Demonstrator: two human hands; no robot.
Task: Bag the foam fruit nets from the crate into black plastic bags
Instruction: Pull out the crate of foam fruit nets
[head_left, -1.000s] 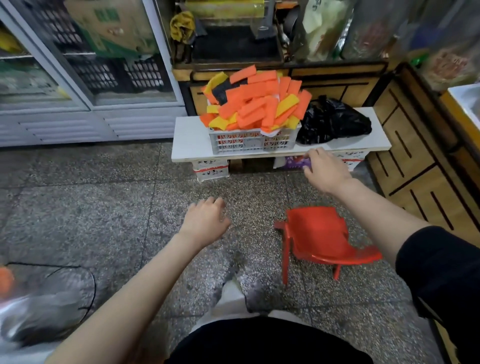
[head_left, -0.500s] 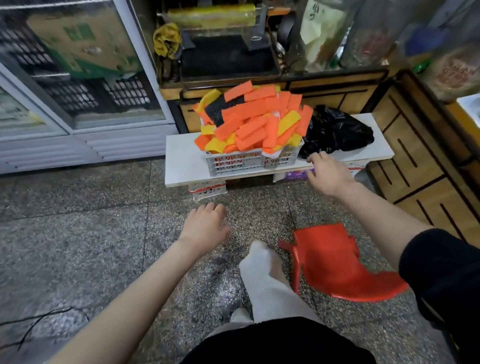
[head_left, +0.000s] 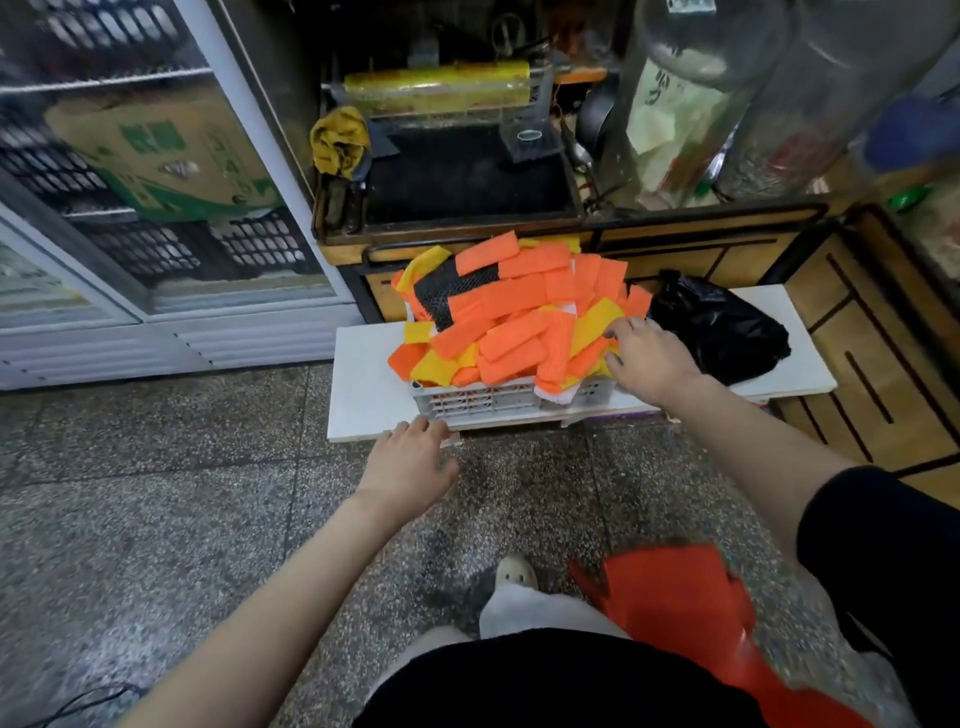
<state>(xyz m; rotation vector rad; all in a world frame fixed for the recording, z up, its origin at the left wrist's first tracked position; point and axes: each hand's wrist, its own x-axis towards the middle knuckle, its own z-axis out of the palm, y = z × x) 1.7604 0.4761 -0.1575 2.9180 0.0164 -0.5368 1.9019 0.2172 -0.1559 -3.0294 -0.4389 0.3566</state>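
Foam fruit nets (head_left: 511, 322): heaped well above the rim of the crate, mostly orange, some yellow, one black mesh piece toward the back left of the heap; none bagged yet, by the look of it.
Crate (head_left: 488, 400): white, slatted, at the front edge of the tabletop (head_left: 363, 384); overfilled, with nets spilling over its front and left rim.
Black plastic bags (head_left: 719, 332): crumpled bundle just right of the crate, on the same tabletop; closed up, contents not visible.
Right hand (head_left: 652, 358): spread, palm down, resting on the nets at the crate's right corner — grasping nothing clearly, fingertips (head_left: 615, 328) pressing into the pile.
Left hand (head_left: 410, 462): loose and empty, fingers reaching the tabletop edge just below the crate's front left corner.
Risk, spill: loose heap likely to slide off the crate's left and front sides if pressed or raked from the right — light foam, nothing holding it.
Risk, crate: close to the front edge; a pull toward the body could tip it onto the floor.
Risk, stool: red plastic stool (head_left: 691, 623) well in front of the crate, near the feet — a possible trip point when stepping closer.
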